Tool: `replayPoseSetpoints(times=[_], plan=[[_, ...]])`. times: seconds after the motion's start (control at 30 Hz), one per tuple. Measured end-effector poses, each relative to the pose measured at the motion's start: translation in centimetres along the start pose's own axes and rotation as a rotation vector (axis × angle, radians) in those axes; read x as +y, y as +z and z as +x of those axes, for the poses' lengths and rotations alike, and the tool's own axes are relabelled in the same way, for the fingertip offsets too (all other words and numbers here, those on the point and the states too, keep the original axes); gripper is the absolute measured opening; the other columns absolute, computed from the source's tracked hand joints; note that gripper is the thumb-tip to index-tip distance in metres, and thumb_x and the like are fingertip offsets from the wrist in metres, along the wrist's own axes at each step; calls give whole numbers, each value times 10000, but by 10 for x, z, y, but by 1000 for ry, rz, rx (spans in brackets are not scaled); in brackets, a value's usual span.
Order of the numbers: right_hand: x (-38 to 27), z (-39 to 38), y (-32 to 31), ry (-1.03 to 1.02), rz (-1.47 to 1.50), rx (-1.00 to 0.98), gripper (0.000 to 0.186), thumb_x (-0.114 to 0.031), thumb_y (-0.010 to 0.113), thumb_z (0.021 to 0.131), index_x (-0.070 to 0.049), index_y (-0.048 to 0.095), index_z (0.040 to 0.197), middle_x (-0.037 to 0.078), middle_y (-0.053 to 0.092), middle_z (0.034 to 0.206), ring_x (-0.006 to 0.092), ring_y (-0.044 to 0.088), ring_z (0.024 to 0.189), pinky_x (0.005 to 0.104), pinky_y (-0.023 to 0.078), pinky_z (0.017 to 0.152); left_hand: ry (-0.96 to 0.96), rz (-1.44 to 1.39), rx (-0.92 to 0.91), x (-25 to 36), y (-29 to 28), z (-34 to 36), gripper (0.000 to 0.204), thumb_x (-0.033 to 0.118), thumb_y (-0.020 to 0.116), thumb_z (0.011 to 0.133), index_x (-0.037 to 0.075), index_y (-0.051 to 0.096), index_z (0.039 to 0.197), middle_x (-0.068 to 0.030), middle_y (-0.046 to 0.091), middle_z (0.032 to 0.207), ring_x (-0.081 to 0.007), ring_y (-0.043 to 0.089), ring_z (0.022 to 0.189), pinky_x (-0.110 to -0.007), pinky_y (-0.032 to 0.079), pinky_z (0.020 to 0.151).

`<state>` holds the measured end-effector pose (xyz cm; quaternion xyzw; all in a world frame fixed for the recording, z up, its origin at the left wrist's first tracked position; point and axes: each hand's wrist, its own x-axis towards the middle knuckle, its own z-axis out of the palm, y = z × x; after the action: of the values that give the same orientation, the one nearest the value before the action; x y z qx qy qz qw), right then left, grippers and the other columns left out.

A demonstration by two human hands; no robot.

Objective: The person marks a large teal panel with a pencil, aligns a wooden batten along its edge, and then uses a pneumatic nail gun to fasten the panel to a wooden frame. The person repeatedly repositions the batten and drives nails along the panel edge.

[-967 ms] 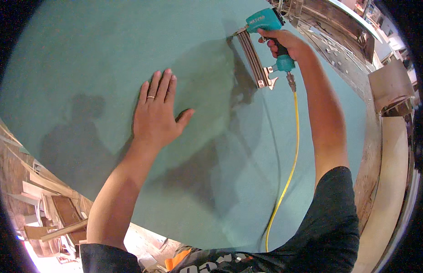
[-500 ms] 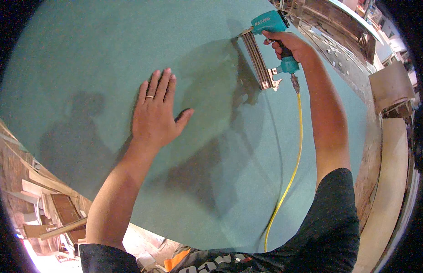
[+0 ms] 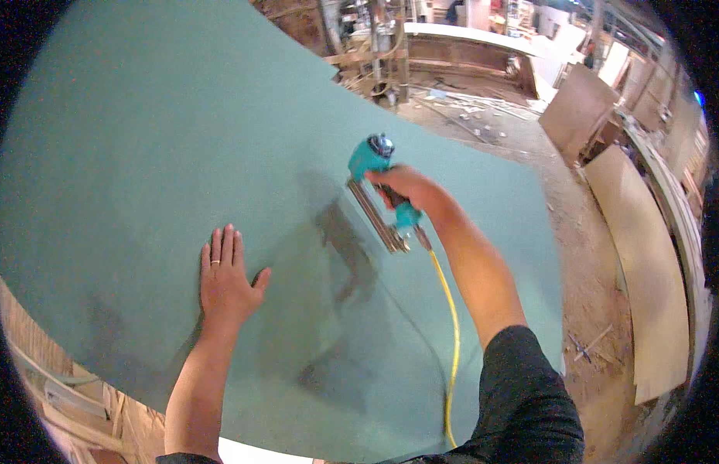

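A broad green sheet (image 3: pixel 181 116) spreads out in front of me and fills most of the head view. My left hand (image 3: pixel 229 284) lies flat on it, fingers stretched out, a ring on one finger. To its right and farther off, my right hand (image 3: pixel 404 187) is wrapped round the grip of a teal pneumatic nailer (image 3: pixel 368 158). The nailer's long magazine slants down toward me, with its shadow on the sheet to the left. From the base of its grip a yellow air hose (image 3: pixel 456 332) runs back toward my body. Motion slightly blurs the nailer's nose, so contact with the sheet is unclear.
Beyond the sheet's right edge, scraps (image 3: pixel 475 112) litter the floor. A brown panel (image 3: pixel 577 104) and a long pale board (image 3: pixel 645 286) stand at the right. Wooden strips (image 3: pixel 73 417) show at the lower left, and a frame-like stand (image 3: pixel 379 54) is at the far edge.
The view has swung, showing more floor and workshop at the right. My right hand and the nailer now appear lower and farther left in view. My left hand still lies flat.
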<state>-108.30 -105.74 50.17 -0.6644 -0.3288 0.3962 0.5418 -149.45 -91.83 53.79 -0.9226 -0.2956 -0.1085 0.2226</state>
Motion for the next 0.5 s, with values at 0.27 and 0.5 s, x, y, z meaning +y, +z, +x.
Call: replayPoseSetpoints(times=[0.27, 0.5], plan=[[103, -372, -2, 201, -482, 341, 333, -359, 746, 998, -49, 651, 924, 14, 599, 652, 170, 588, 580, 390, 490, 602, 19, -13, 8, -4, 4, -4, 845, 567, 605, 1019, 27, 419, 1642, -167, 321, 1757, -340, 256, 1639, -498, 164, 1348], [184, -723, 119, 348, -443, 1010, 157, -186, 745, 989, -50, 668, 983, 4, 586, 710, 116, 538, 597, 341, 429, 559, 199, -139, -84, 5, 35, -2, 749, 501, 588, 1057, 33, 448, 1625, -160, 330, 1753, -338, 239, 1644, -484, 158, 1352]])
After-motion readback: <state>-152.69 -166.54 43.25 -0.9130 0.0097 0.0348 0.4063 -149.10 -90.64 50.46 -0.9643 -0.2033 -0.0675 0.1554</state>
